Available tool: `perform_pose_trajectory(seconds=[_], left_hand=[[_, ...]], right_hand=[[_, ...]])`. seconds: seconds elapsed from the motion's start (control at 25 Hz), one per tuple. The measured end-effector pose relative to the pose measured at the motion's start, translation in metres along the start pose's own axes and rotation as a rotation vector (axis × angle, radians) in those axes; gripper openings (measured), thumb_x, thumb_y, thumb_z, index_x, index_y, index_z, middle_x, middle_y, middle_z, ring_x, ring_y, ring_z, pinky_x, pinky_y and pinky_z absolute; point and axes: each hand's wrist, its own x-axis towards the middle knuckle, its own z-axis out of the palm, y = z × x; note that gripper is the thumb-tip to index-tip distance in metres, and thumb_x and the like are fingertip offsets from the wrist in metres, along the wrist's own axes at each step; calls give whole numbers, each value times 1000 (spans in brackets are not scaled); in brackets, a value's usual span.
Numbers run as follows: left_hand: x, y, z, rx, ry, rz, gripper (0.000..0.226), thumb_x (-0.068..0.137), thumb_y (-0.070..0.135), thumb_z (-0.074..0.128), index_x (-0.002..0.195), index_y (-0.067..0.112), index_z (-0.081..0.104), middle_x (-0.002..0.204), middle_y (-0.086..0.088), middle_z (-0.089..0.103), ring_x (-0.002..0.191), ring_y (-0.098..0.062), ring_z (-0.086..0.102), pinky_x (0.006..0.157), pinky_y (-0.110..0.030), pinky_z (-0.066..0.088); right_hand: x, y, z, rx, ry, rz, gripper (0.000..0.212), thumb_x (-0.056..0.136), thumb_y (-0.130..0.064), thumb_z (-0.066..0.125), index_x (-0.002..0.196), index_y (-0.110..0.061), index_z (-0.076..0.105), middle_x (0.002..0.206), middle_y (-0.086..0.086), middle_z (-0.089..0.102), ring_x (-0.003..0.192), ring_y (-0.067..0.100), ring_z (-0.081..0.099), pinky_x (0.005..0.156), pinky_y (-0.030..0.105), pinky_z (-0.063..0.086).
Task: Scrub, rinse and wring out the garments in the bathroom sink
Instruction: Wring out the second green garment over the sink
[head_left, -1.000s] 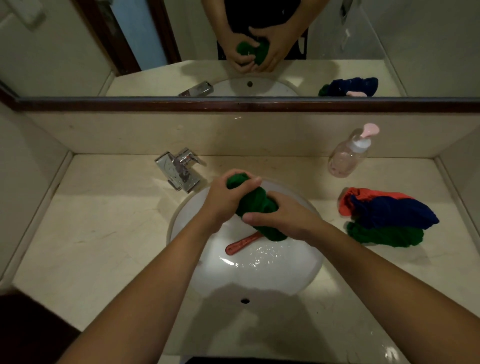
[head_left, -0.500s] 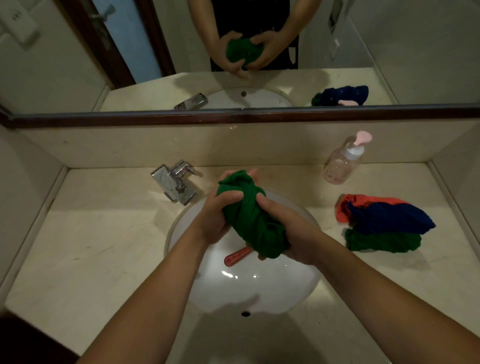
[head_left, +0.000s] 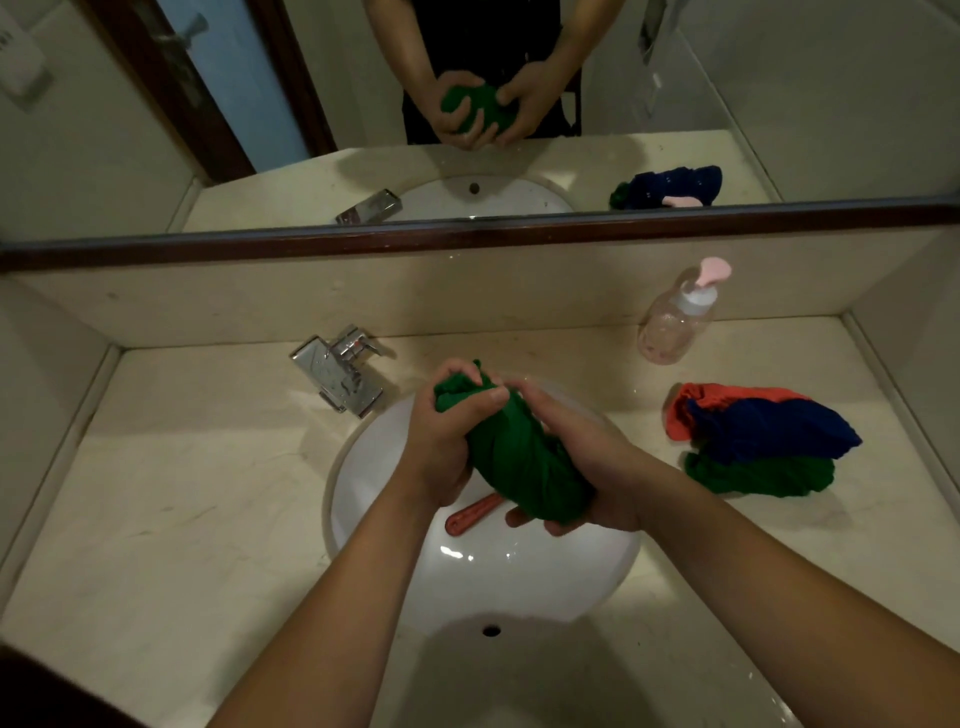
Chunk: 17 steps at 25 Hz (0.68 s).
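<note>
A bunched green garment is held above the white sink. My left hand grips its upper end, fingers curled round the cloth. My right hand wraps round its lower end from the right. A red brush handle lies in the basin under the garment, its head hidden. On the counter to the right lies a pile of garments: orange, navy and green.
A chrome tap stands at the sink's back left. A clear pump bottle with a pink top stands at the back right. The marble counter has walls on both sides. A mirror hangs behind.
Both hands have lifted the green garment higher above the basin and twisted it into a longer roll. The right hand has slid down to its lower end.
</note>
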Motion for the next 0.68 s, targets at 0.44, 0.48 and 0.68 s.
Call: perform_pose_trajectory(seconds=[0.44, 0.48, 0.68], left_hand=[[7, -8, 28, 367, 555, 52, 26, 82, 19, 76, 68, 22, 55, 72, -1, 58, 70, -19, 58, 64, -33, 53], [9, -11, 29, 441, 613, 39, 25, 84, 17, 74, 69, 22, 56, 73, -1, 59, 70, -17, 58, 65, -31, 53], [15, -24, 22, 524, 775, -91, 16, 86, 14, 68, 76, 19, 58, 79, -5, 60, 72, -19, 58, 70, -36, 52]], right_hand=[[36, 12, 0, -902, 635, -537, 58, 112, -38, 22, 88, -8, 66, 70, 9, 64, 67, 26, 65, 62, 39, 52], [41, 13, -3, -1019, 629, -564, 56, 110, -36, 18, 95, -6, 64, 76, 12, 66, 71, 32, 66, 63, 40, 51], [52, 9, -2, -1247, 515, -613, 52, 105, -35, 20, 109, -6, 64, 86, 15, 70, 70, 34, 67, 64, 43, 57]])
